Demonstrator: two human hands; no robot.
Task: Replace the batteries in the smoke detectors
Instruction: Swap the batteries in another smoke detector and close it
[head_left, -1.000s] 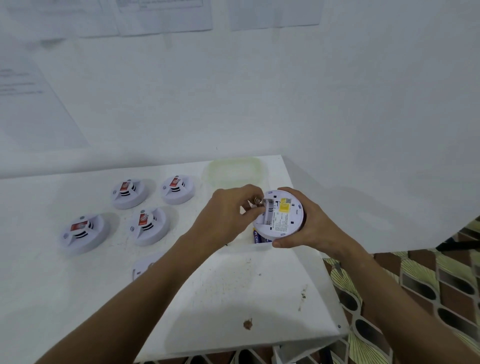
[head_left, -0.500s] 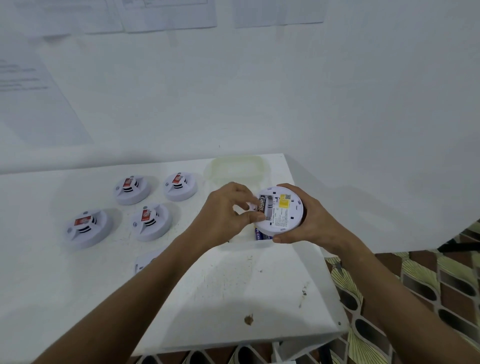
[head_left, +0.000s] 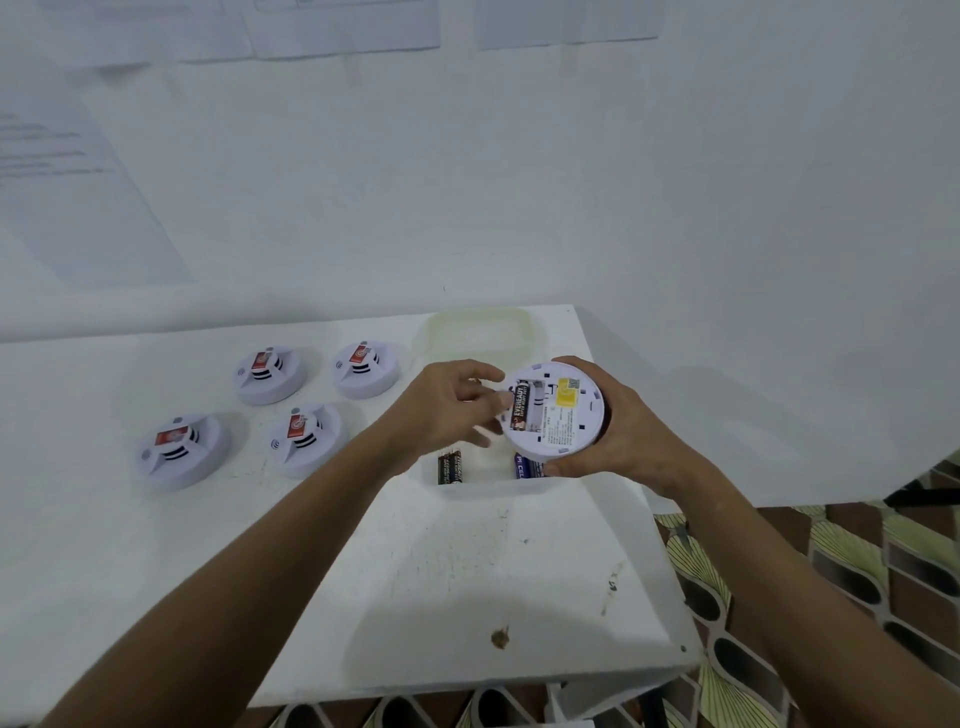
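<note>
Head view: your right hand (head_left: 618, 441) wraps its fingers round the rim of the upturned smoke detector (head_left: 553, 413), held above the surface (head_left: 467, 571). Your left hand (head_left: 447, 410) has loosely spread fingers; one fingertip presses the black battery (head_left: 520, 405) in the compartment. Below your fingers, spare batteries (head_left: 451, 466) lie in a white tray (head_left: 493, 488). Left of your fingers sit four more detectors (head_left: 270, 410).

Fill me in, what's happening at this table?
A person is swapping smoke detector batteries. The right hand grips an upturned detector; the left hand's fingertips touch a black battery lying in its compartment. More batteries lie in a white tray below. Four other detectors sit on the table.
</note>
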